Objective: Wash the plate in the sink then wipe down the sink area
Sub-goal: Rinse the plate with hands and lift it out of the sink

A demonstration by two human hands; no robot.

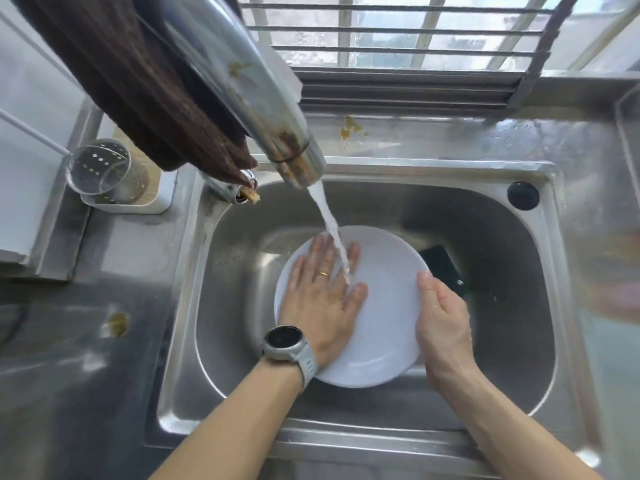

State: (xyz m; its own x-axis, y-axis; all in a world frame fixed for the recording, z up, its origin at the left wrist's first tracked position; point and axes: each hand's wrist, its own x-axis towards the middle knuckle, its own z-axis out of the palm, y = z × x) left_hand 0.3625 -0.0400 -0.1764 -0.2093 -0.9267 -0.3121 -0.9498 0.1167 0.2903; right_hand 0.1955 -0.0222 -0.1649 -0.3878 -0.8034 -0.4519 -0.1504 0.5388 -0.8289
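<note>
A white round plate (pixel 384 306) is held inside the steel sink (pixel 242 237). Water runs from the steel tap (pixel 263 98) onto the plate's upper left part. My left hand (pixel 325 289), with a grey watch on the wrist and a ring, lies flat on the plate's left side, fingers spread under the stream. My right hand (pixel 440 317) grips the plate's right rim. A dark brown cloth (pixel 138 81) hangs over the tap at the upper left.
A black rectangular object (pixel 446 268) lies in the sink behind the plate. A clear perforated holder (pixel 104 174) stands on a white base at the left. Yellow-brown stains mark the left counter (pixel 116 323) and the back ledge (pixel 351 128). A barred window is behind.
</note>
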